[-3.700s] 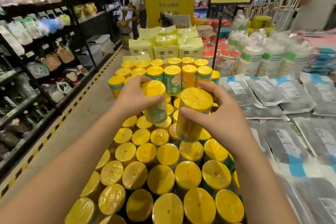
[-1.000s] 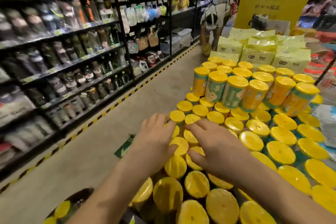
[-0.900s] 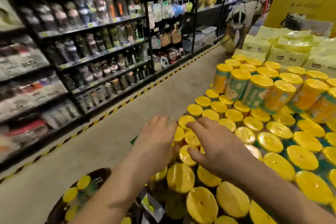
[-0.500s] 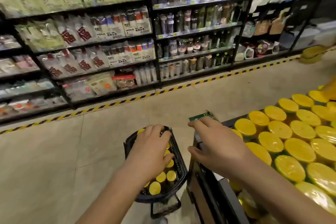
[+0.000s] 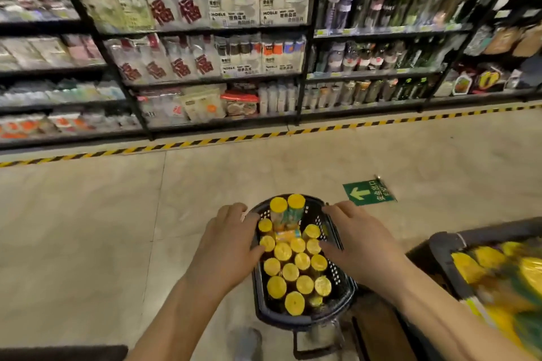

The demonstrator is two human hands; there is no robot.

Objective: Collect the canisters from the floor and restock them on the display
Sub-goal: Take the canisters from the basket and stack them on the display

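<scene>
A black perforated basket (image 5: 341, 287) stands on the floor below me, packed with several upright yellow-lidded canisters (image 5: 290, 272); two taller ones rise at its far end. My left hand (image 5: 230, 246) hovers over the basket's left rim with relaxed fingers and holds nothing. My right hand (image 5: 356, 239) hangs over the right rim, fingers spread and empty. The display (image 5: 498, 275) of yellow canisters shows blurred at the right edge.
Black shelving (image 5: 305, 47) full of packaged goods and bottles lines the far side of the aisle behind a yellow-black floor stripe (image 5: 205, 142). A green arrow sign (image 5: 368, 192) is stuck on the beige floor beyond the basket.
I have turned left from the display toward the floor basket. Both hands left the stacked canisters empty and now hang over the basket, one at each rim.
</scene>
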